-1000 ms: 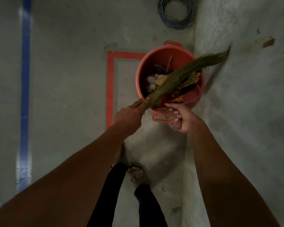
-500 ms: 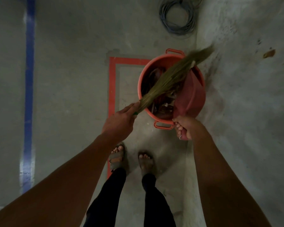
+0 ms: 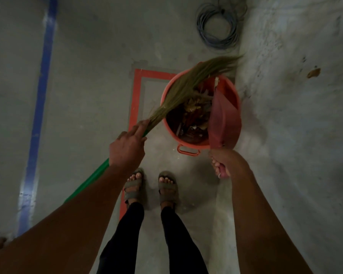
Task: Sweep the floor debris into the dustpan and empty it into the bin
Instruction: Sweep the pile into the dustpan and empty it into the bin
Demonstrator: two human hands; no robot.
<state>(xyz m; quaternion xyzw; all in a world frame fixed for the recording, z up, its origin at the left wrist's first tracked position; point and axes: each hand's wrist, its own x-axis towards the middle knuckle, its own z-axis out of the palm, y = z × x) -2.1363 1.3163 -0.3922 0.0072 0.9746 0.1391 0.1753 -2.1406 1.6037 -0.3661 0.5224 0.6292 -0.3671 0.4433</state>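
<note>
Left hand grips broom, bristles lying across orange bin. Right hand clutches dustpan handle, pan tilted over bin's right rim. Debris inside bin.

Both bare arms are extended forward and down. The left hand is closed around a handle, index finger pointed toward 1 o'clock. The right hand is clenched, knuckles up, at 3 o'clock from the left.
</note>
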